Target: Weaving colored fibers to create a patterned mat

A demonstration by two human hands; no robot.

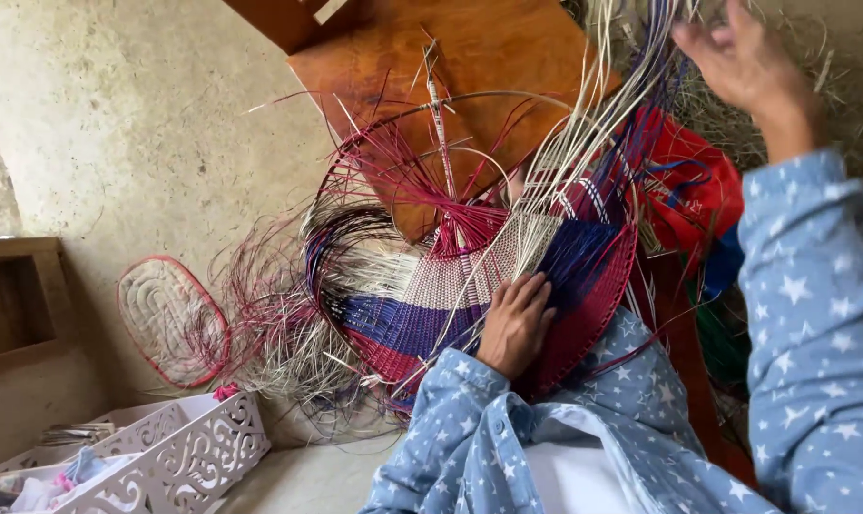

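While the half-woven fan [508, 286] is pressed flat under the left hand [515, 324], its fingers extended, loose strands [603, 105] are drawn upward by the right hand [750, 67], its grip unclear; strands could snap or tangle.

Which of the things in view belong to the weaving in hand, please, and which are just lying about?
In use:
left hand, pressed on the half-woven fan
right hand, raised among the loose pale strands

Lying about:
finished oval fan
white cut-out basket
wooden board
red bag
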